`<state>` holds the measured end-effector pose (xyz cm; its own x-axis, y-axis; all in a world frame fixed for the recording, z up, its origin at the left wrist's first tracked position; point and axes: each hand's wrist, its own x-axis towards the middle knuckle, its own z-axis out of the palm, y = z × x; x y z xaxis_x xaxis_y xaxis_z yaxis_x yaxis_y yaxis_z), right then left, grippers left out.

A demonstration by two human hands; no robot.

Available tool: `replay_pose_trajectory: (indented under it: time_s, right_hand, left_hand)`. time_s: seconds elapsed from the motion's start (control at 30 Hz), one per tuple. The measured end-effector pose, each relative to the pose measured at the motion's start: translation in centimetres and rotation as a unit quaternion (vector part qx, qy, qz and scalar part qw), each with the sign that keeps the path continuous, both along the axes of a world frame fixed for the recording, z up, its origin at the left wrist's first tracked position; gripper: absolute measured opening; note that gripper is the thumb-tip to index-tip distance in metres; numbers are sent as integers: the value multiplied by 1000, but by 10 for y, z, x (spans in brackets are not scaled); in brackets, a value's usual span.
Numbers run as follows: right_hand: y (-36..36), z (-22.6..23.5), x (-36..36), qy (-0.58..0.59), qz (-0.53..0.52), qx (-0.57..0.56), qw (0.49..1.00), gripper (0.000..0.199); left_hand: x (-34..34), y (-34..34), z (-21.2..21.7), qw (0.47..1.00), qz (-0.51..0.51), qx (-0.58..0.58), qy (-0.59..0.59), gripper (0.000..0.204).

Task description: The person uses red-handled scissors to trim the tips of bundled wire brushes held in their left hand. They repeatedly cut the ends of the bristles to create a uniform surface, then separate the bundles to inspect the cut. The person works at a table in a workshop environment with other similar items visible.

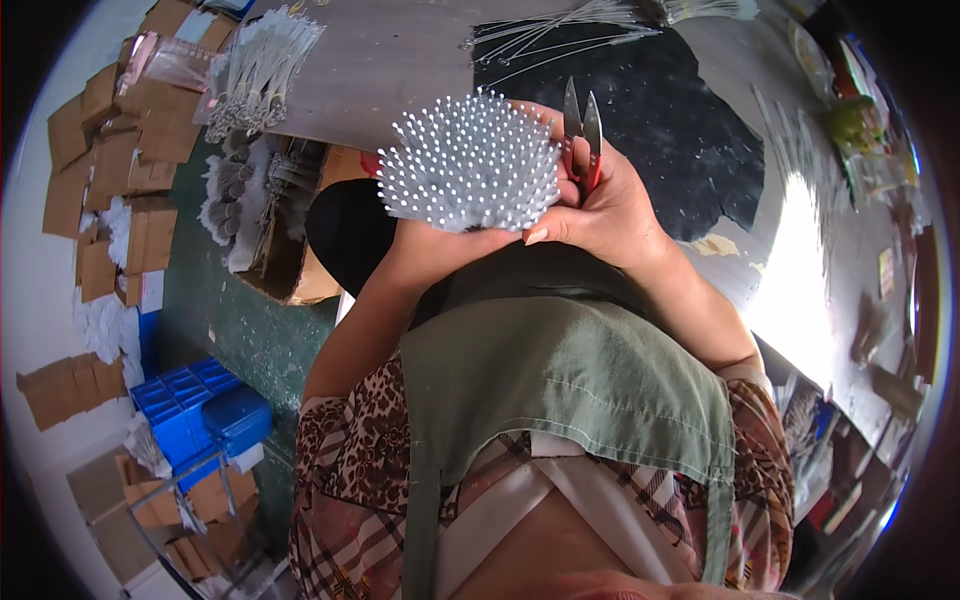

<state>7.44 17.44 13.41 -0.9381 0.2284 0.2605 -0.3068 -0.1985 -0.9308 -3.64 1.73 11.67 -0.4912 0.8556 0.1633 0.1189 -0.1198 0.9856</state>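
Note:
A thick bundle of thin wire brushes (470,165), their white-tipped ends facing up, sits between my two hands above my lap. My left hand (445,245) is closed around its near left side, and the bundle hides most of those fingers. On the right side, my right hand (625,222) steadies the bundle with thumb and fingers. That same hand also grips a pair of red-handled scissors (593,140), their blades parted and pointing away from me. A black mat (640,120) lies on the table beyond the right hand.
Loose wire brushes (570,35) lie at the table's far edge, and a brush bundle (262,75) rests at its left end. Below stands an open carton (305,275) with more bundles. Blue crates (185,400) and flattened cardboard (165,120) are at left.

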Motion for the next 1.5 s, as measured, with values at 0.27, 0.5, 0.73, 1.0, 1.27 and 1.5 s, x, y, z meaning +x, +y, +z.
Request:
replay_pose_trajectory:
  time_s: [0.27, 0.5, 0.73, 1.0, 1.27, 1.5]
  right_hand:
    - [-11, -22, 13, -55, 66, 10, 996, 83]
    - [-15, -30, 22, -71, 55, 42, 995, 80]
    - [-18, -36, 29, -71, 17, 56, 996, 79]
    - [-19, -36, 28, -96, 32, 49, 994, 79]
    - [-22, -49, 27, -111, 73, -15, 991, 79]
    - [-20, -41, 27, -146, 92, -46, 984, 78]
  left_hand:
    - [-3, 5, -8, 983, -83, 3, -161, 37]
    - [2, 4, -29, 960, 52, -105, -256, 33]
    - [8, 8, -7, 970, -97, 5, -222, 33]
    - [-27, -17, -109, 965, 2, -120, 234, 32]
    - [-11, 1, -57, 991, -131, -6, 28, 35]
    - [-1, 0, -56, 987, -135, -46, -77, 36]
